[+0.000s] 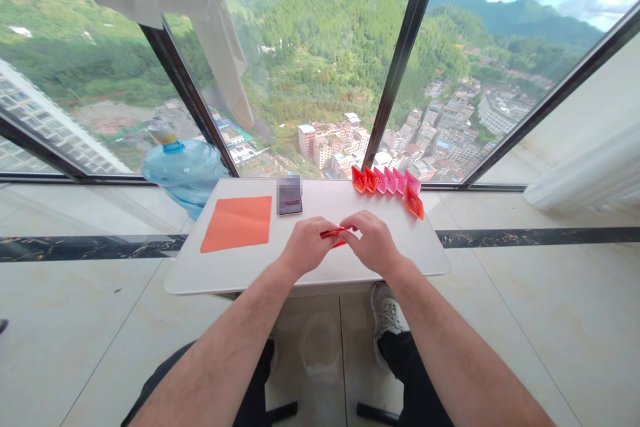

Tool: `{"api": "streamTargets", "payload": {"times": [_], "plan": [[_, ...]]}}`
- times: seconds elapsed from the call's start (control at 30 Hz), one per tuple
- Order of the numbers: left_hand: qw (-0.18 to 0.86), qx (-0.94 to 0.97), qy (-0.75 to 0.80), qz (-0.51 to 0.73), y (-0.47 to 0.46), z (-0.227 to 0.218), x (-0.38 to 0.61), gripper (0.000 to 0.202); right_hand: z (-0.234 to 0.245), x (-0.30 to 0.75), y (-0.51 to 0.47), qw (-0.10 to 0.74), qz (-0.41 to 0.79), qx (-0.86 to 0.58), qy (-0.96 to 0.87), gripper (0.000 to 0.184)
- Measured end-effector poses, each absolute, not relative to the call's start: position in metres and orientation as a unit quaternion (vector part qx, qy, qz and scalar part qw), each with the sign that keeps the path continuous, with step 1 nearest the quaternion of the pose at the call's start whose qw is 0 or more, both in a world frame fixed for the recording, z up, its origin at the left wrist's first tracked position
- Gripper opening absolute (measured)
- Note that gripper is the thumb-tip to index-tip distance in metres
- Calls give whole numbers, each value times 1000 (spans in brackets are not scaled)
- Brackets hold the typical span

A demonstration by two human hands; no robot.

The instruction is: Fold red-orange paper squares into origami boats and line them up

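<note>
Both of my hands meet over the middle of the small white table [225,273]. My left hand [306,245] and my right hand [373,240] are closed in a pinch on a folded red paper [334,235] held between them, just above the tabletop. A flat orange paper sheet [237,222] lies to the left of my hands. Several folded paper boats [387,182], red, pink and orange, stand in a row at the table's far right edge.
A phone [289,196] lies at the table's far middle. A blue water jug [184,170] stands on the floor left of the table, by the window. A white curtain [210,27] hangs above. My shoe [386,310] rests under the table.
</note>
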State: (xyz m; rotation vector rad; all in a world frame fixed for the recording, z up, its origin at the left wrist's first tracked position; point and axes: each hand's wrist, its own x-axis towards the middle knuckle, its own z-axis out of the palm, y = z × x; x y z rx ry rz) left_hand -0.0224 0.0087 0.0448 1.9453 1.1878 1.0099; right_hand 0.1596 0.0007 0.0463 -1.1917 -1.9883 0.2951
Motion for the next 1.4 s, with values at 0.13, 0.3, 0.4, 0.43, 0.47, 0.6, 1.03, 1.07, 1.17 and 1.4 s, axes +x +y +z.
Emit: {"api": "streamTargets", "payload": {"times": [0.13, 0.3, 0.4, 0.43, 0.47, 0.6, 1.03, 1.07, 1.17, 1.4], "plan": [[362, 702, 464, 401, 6, 49, -22, 11, 48, 160, 1, 388, 199, -488, -756, 10], [427, 647, 489, 400, 4, 52, -19, 8, 51, 157, 1, 412, 300, -506, -696, 7], [451, 627, 490, 404, 4, 54, -18, 10, 54, 157, 1, 426, 340, -514, -662, 9], [455, 625, 488, 405, 4, 55, -18, 10, 55, 157, 2, 427, 350, -514, -656, 9], [458, 624, 487, 405, 5, 55, -18, 11, 56, 158, 2, 429, 359, -512, -652, 9], [475, 614, 486, 403, 5, 55, -21, 15, 57, 164, 5, 412, 388, -505, -652, 13], [518, 590, 472, 401, 8, 56, -25, 16, 53, 167, 7, 409, 441, -500, -622, 18], [520, 586, 471, 405, 9, 56, -25, 17, 54, 167, 6, 402, 449, -502, -620, 19], [526, 572, 468, 421, 9, 55, -26, 21, 56, 167, 6, 397, 447, -508, -620, 20], [553, 535, 452, 452, 7, 56, -25, 24, 59, 162, 1, 394, 418, -502, -646, 17]]}}
